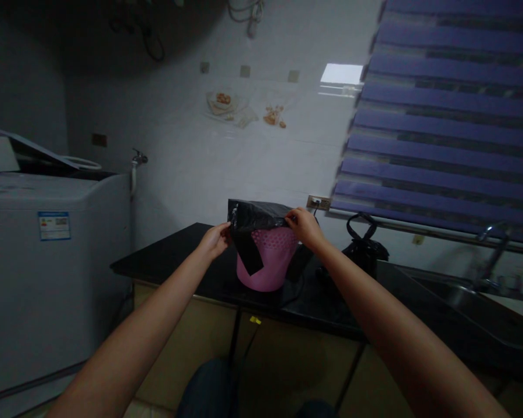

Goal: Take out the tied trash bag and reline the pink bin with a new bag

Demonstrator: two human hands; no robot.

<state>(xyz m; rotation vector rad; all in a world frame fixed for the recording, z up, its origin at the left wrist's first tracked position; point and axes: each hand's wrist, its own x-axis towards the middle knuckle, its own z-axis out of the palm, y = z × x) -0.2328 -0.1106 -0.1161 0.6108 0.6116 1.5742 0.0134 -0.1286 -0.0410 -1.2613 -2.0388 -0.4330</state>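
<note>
Head view, frame centre: left hand [215, 240] and right hand [303, 225] pinching black bag [255, 216] stretched over pink basket [268, 261] on dark counter [174, 261].

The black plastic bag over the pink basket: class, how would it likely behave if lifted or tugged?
The black plastic bag looks floppy: a loose flap hangs down the pink basket. It is probably very light, since both hands hold it only at the edges. Thin and glossy, it may slip or tear.
</note>
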